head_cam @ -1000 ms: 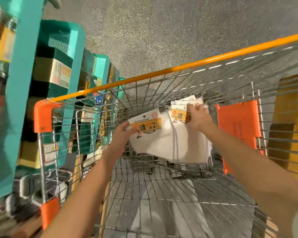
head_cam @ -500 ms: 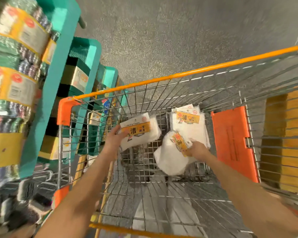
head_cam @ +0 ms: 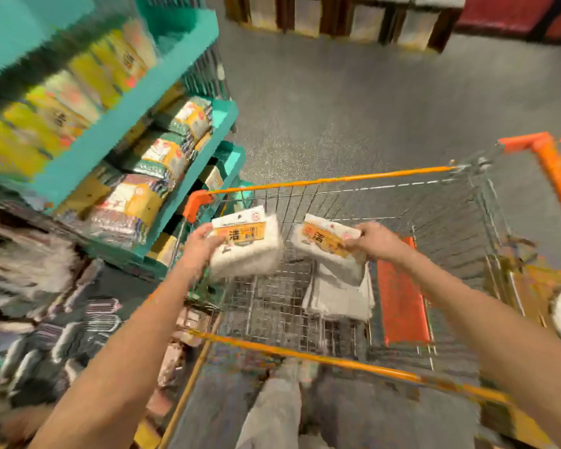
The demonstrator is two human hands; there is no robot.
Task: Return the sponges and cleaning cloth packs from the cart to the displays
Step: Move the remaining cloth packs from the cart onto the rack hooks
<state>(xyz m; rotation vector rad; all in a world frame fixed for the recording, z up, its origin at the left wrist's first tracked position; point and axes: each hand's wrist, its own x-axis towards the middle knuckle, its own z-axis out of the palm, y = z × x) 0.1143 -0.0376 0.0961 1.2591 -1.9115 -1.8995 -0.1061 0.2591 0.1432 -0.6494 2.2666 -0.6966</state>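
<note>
**A:** What's the setting?

**B:** A grey speckled floor (head_cam: 353, 108). Teal shelves (head_cam: 120, 118) on the left are stocked with sponges (head_cam: 175, 153), though much of that side is blurred. A wire cart (head_cam: 337, 180) with orange trim stands just beside the shelves.

**A:** And the hands?

**B:** Both are full. The left hand (head_cam: 200, 246) grips the left pack (head_cam: 246, 254), a white cloth bundle with a yellow label. Its fingers curl over the label end, and the pack is up over the cart's left side, near the orange corner.

**A:** The right?

**B:** The right hand (head_cam: 379, 243) pinches the right pack (head_cam: 324, 251) by its label edge. That pack is tilted above the middle of the basket. The two packs are near each other but apart.

**A:** Anything left inside?

**B:** More white cloths (head_cam: 337, 299) lie low in the basket, under the right pack and just beside the orange flap (head_cam: 402, 306). I can't tell how many. Grey trousers (head_cam: 272, 413) show at the bottom, behind the cart's near rail.
</note>
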